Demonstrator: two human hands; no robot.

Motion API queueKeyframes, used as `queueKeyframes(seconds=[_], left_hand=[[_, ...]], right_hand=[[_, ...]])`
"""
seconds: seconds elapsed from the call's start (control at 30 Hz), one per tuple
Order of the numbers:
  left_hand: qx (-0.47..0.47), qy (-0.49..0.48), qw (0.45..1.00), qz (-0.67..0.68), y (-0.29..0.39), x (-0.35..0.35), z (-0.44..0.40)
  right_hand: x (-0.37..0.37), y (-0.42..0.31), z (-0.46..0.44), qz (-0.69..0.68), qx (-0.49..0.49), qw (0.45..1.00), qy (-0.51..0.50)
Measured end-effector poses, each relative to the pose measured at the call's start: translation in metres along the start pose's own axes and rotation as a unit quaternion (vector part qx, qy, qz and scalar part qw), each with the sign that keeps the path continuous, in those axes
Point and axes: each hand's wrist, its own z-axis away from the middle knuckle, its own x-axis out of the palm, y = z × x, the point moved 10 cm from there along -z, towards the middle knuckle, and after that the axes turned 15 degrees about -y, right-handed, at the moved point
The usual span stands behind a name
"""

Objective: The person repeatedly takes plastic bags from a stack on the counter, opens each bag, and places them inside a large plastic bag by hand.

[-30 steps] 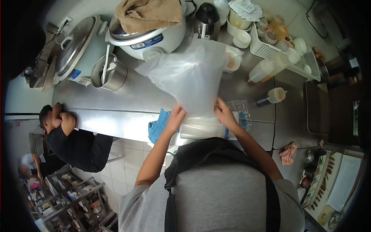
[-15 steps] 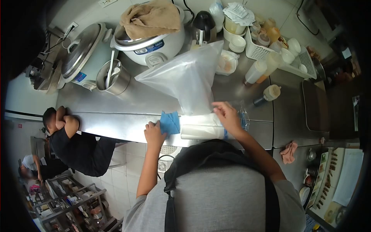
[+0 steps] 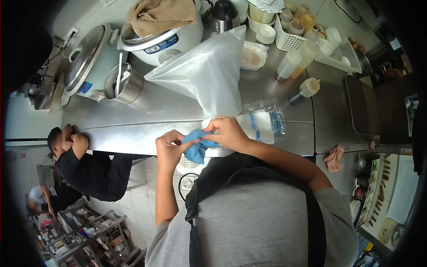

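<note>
Blue cloth (image 3: pixel 195 154) at steel counter's (image 3: pixel 126 137) near edge | my left hand (image 3: pixel 168 146) and right hand (image 3: pixel 228 133) close together, both pinching it | I'd expect light, limp, unbreakable fabric; best gripped by opposite edges

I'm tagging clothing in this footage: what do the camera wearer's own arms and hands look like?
The left hand and right hand are ungloved, and no watch or bracelet shows at either wrist. The forearms are uncovered. The plain grey shirt has short sleeves; black straps run down its two sides. Rings would be too small to make out.
</note>
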Motion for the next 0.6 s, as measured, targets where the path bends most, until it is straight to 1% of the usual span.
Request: queueKeyframes(seconds=[0.03,0.13,0.17,0.2,0.23,0.27,0.3,0.37,0.4,0.43,0.47,0.5,0.53,0.6], left_hand=[[-0.008,0.007,0.999,0.03,-0.014,-0.002,0.001],[-0.058,-0.041,0.997,0.007,-0.044,0.003,-0.003],[-0.074,-0.028,0.997,-0.026,-0.05,0.0,-0.006],[-0.099,0.001,0.994,-0.051,-0.065,-0.008,-0.009],[-0.071,0.018,0.986,-0.15,-0.076,-0.013,-0.012],[-0.042,0.036,0.967,-0.248,-0.08,-0.017,-0.013],[-0.026,0.059,0.959,-0.274,-0.072,-0.018,-0.015],[0.008,0.105,0.941,-0.323,-0.045,-0.004,-0.018],[0.004,0.055,0.964,-0.26,-0.049,0.017,-0.024],[0.035,0.028,0.972,-0.23,-0.044,0.042,-0.028],[0.073,-0.015,0.967,-0.244,-0.022,0.071,-0.031],[0.122,-0.033,0.96,-0.248,-0.01,0.095,-0.032],[0.139,-0.041,0.958,-0.247,-0.007,0.113,-0.035],[0.102,-0.042,0.953,-0.282,-0.016,0.132,-0.04]], right_hand=[[0.002,0.007,0.0,-0.038,-0.004,0.999,0.018],[0.013,0.033,0.003,-0.031,0.075,0.995,-0.054],[0.004,0.027,0.008,0.036,0.037,0.997,-0.051],[-0.009,0.028,0.017,0.082,0.014,0.996,-0.016],[-0.022,0.032,0.028,0.127,-0.01,0.992,0.018],[-0.037,0.044,0.041,0.185,0.002,0.982,0.043],[-0.051,0.063,0.055,0.242,0.015,0.968,0.07],[-0.078,0.078,0.082,0.32,0.066,0.937,0.126],[-0.081,0.081,0.09,0.33,0.063,0.933,0.128],[-0.083,0.083,0.096,0.341,0.06,0.929,0.131],[-0.083,0.085,0.101,0.352,0.056,0.925,0.133],[-0.08,0.09,0.104,0.35,0.054,0.926,0.132],[-0.076,0.094,0.106,0.348,0.051,0.927,0.131],[-0.074,0.1,0.108,0.341,0.046,0.93,0.128]])
